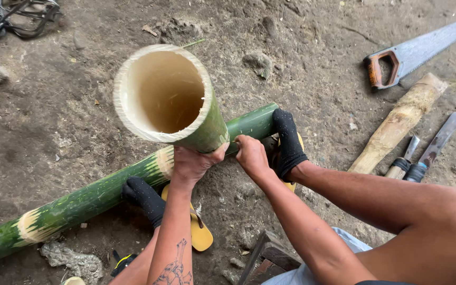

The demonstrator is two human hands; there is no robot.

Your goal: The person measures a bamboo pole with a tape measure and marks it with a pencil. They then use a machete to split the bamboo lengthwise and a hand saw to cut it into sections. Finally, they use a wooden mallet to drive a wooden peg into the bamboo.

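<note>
Both hands steady an upright bamboo section on bare earth

Left hand [193, 163] and right hand [250, 154] close around the base of the green, hollow bamboo tube [167, 97], apparently positioning it; beyond, black-socked feet pin a long bamboo pole [91, 198], handsaw [418, 53] farther off

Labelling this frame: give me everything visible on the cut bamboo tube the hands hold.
The cut bamboo tube is a thick hollow section, green outside, pale cream inside and on its rim. It stands roughly upright, its open end towards the camera, and a thin crack shows on its inner wall. The left hand and right hand grip its lower part. Behind it a long green bamboo pole lies on the dirt.
</note>
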